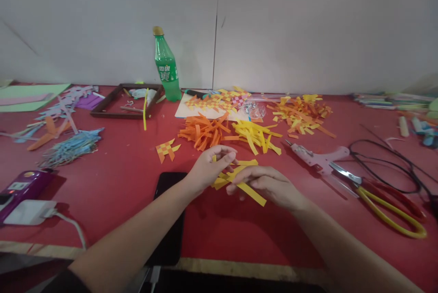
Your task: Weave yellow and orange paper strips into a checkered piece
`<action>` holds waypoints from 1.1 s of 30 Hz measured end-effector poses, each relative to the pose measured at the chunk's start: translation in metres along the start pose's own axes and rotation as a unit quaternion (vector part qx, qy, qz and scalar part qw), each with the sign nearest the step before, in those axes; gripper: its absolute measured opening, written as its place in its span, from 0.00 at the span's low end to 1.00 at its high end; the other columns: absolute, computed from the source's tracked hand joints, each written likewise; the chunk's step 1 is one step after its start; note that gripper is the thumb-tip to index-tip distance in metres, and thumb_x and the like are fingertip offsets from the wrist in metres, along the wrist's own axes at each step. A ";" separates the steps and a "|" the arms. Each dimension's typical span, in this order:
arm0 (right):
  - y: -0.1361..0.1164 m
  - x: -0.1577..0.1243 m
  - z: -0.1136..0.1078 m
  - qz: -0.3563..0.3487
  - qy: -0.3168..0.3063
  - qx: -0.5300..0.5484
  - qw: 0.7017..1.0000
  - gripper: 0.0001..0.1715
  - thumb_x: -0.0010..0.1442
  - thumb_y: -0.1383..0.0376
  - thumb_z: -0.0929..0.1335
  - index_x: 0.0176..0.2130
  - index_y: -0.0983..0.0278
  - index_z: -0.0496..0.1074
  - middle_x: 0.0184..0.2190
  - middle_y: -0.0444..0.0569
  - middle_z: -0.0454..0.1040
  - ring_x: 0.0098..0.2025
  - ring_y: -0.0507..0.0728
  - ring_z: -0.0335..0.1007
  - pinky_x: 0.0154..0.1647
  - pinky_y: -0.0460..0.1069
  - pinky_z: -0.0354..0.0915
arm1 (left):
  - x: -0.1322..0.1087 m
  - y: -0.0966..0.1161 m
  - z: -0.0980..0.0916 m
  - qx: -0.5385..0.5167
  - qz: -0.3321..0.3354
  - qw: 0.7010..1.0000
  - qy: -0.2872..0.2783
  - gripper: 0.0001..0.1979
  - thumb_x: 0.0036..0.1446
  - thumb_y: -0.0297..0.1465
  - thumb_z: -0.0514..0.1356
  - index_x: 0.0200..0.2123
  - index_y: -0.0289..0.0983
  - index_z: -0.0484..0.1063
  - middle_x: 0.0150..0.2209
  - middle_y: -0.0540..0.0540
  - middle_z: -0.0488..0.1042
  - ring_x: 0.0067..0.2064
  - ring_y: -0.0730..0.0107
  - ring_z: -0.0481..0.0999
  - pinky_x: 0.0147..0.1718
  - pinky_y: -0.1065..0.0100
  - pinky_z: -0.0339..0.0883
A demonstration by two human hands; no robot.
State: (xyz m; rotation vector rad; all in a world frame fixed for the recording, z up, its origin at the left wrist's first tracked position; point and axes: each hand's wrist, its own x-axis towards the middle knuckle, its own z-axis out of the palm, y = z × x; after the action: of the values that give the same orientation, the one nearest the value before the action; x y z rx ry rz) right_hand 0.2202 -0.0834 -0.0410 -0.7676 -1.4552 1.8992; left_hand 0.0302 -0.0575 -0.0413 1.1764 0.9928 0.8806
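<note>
Several yellow paper strips (255, 195) cross one another between my two hands, above the red table. My left hand (210, 167) has its fingers curled round their far left side, with the thumb bent over. From the right, my right hand (270, 184) grips the strips between thumb and fingers, and one strip sticks out toward me below it. My fingers partly hide where the strips cross. Just beyond the hands lie a pile of orange paper strips (201, 132) and a pile of yellow paper strips (256, 135). A woven orange and yellow paper piece (166, 150) rests to the left.
A black phone (167, 233) lies under my left forearm. On the right are a pink glue gun (321, 159) and scissors (390, 206) with red and yellow handles. A green bottle (167, 69) stands near the wall beside a brown frame (102, 109). A purple power strip (25, 188) sits left.
</note>
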 end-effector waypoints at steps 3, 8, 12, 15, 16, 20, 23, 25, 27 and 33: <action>0.003 0.001 -0.003 -0.010 0.027 0.014 0.999 0.11 0.59 0.64 0.69 0.42 0.62 0.78 0.39 0.53 0.81 0.42 0.57 0.79 0.44 0.51 0.73 | 0.001 0.010 0.002 0.004 -0.017 1.000 -0.025 0.14 0.58 0.35 0.62 0.46 0.36 0.70 0.39 0.45 0.74 0.39 0.68 0.76 0.37 0.69 0.70; 0.013 0.003 -0.013 -0.075 0.102 0.027 0.992 0.08 0.57 0.62 0.73 0.38 0.60 0.79 0.32 0.49 0.82 0.34 0.55 0.79 0.36 0.49 0.75 | 0.005 0.019 -0.009 0.031 -0.081 0.994 -0.060 0.13 0.59 0.40 0.60 0.40 0.37 0.73 0.32 0.49 0.70 0.27 0.74 0.71 0.23 0.73 0.64; 0.010 0.006 -0.014 -0.155 0.132 0.024 0.979 0.05 0.55 0.62 0.74 0.35 0.58 0.80 0.29 0.45 0.77 0.24 0.50 0.73 0.28 0.48 0.72 | 0.004 0.013 -0.013 0.003 -0.109 0.992 -0.066 0.13 0.56 0.39 0.63 0.39 0.36 0.73 0.23 0.55 0.63 0.20 0.80 0.62 0.20 0.75 0.59; 0.005 0.007 -0.011 -0.161 0.122 0.034 0.979 0.03 0.55 0.61 0.74 0.33 0.57 0.80 0.39 0.47 0.76 0.28 0.49 0.71 0.29 0.48 0.70 | 0.002 0.006 -0.011 -0.038 -0.109 0.992 -0.048 0.15 0.54 0.39 0.65 0.39 0.35 0.70 0.25 0.55 0.64 0.22 0.81 0.63 0.21 0.76 0.62; 0.005 0.007 -0.010 -0.147 0.116 0.037 0.982 0.05 0.56 0.60 0.74 0.33 0.58 0.80 0.40 0.47 0.76 0.29 0.49 0.71 0.30 0.48 0.69 | 0.002 0.004 -0.010 -0.047 -0.107 0.992 -0.044 0.16 0.54 0.40 0.65 0.39 0.35 0.70 0.26 0.55 0.64 0.22 0.81 0.63 0.21 0.76 0.62; 0.008 0.005 -0.009 -0.065 0.129 -0.020 0.989 0.11 0.59 0.57 0.71 0.31 0.63 0.77 0.28 0.48 0.76 0.25 0.49 0.66 0.29 0.47 0.65 | 0.002 0.001 -0.012 -0.059 -0.093 0.994 -0.025 0.20 0.50 0.41 0.69 0.40 0.36 0.70 0.27 0.54 0.67 0.23 0.81 0.66 0.22 0.76 0.66; 0.010 0.005 -0.009 -0.041 0.175 -0.106 0.978 0.16 0.59 0.55 0.70 0.28 0.64 0.75 0.24 0.46 0.74 0.24 0.49 0.64 0.27 0.47 0.62 | 0.002 0.000 -0.012 -0.062 -0.087 0.994 -0.018 0.21 0.48 0.38 0.71 0.41 0.36 0.70 0.28 0.53 0.71 0.25 0.80 0.72 0.27 0.73 0.71; 0.009 0.006 -0.008 -0.038 0.188 -0.155 0.969 0.18 0.59 0.52 0.70 0.27 0.64 0.74 0.22 0.45 0.71 0.24 0.49 0.62 0.27 0.47 0.60 | 0.001 -0.001 -0.012 -0.066 -0.086 0.994 -0.014 0.19 0.49 0.36 0.70 0.41 0.35 0.70 0.28 0.52 0.73 0.27 0.78 0.75 0.32 0.71 0.73; 0.008 0.007 -0.006 -0.035 0.192 -0.201 0.960 0.20 0.59 0.51 0.69 0.26 0.64 0.73 0.20 0.44 0.69 0.23 0.50 0.61 0.26 0.47 0.59 | 0.000 -0.002 -0.011 -0.067 -0.085 0.994 -0.013 0.16 0.51 0.34 0.69 0.41 0.34 0.71 0.28 0.50 0.75 0.28 0.75 0.77 0.34 0.69 0.74; 0.011 0.011 -0.005 -0.123 0.249 -0.323 0.905 0.15 0.55 0.54 0.71 0.26 0.61 0.76 0.37 0.50 0.70 0.41 0.56 0.69 0.43 0.51 0.66 | -0.002 0.000 -0.009 -0.052 -0.082 0.995 -0.031 0.12 0.54 0.28 0.67 0.42 0.34 0.74 0.33 0.46 0.79 0.34 0.72 0.81 0.35 0.71 0.75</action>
State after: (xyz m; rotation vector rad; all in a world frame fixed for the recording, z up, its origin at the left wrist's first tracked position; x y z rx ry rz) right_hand 0.2156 -0.0747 -0.0536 -1.1915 -1.7340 0.9110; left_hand 0.0206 -0.0565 -0.0423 1.0126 0.9661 0.7517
